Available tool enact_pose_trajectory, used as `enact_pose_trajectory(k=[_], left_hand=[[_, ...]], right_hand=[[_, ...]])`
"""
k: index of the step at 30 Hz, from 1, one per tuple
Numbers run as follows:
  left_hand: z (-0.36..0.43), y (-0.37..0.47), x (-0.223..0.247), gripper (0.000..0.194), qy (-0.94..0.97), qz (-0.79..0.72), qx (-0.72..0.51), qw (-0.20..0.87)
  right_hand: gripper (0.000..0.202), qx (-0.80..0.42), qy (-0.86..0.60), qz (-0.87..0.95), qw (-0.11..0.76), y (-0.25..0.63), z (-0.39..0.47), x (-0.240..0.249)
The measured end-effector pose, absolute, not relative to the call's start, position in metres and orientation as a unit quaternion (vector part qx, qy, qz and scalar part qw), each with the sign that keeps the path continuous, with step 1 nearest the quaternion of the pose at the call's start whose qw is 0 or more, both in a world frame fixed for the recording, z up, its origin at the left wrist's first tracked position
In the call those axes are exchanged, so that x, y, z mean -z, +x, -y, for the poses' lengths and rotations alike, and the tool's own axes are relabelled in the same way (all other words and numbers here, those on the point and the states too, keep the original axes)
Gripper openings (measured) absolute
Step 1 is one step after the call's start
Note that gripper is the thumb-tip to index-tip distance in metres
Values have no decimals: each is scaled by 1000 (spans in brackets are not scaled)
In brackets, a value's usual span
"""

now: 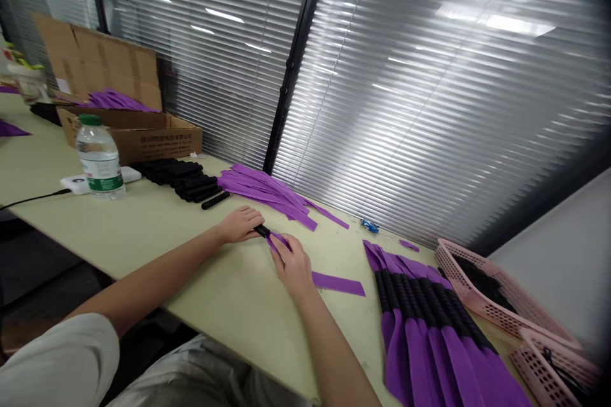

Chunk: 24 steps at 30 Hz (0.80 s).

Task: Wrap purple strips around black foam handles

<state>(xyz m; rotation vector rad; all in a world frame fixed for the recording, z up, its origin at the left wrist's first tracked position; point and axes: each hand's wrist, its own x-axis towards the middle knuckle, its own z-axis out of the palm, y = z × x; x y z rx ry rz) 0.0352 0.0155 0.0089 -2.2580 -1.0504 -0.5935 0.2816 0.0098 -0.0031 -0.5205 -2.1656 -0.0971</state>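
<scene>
My left hand (241, 224) is closed around a short black ribbed tube (261, 230), like a foam grip, whose end sticks out to the right. From that end runs a purple strap (338, 283), pinched between the fingers of my right hand (292, 262). The strap's loose tail lies flat on the table past my right wrist. Most of the tube is hidden inside my left hand. Behind my hands are a pile of black tubes (179, 177) and a bundle of flat purple straps (267, 187).
At right lies a row of purple straps with black grips (424, 299), beside pink plastic baskets (506, 318) holding black items. A water bottle (101, 162), a white device (75, 184) and an open cardboard box (162, 143) stand at left. A small blue object (369, 226) lies near the blinds.
</scene>
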Motion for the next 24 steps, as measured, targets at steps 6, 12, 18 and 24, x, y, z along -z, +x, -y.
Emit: enact_pose_trajectory(k=[6, 12, 18, 24], left_hand=[[-13, 35, -11, 43, -844, 393, 221, 289], [-10, 39, -11, 39, -847, 391, 217, 288], [-7, 48, -8, 37, -842, 395, 238, 280], [-5, 51, -9, 37, -840, 372, 244, 310]], right_hand=[[28, 46, -195, 866, 458, 282, -10, 2], [24, 42, -181, 860, 475, 281, -8, -1], [26, 22, -167, 850, 499, 284, -8, -1], [26, 13, -160, 849, 504, 284, -6, -2]])
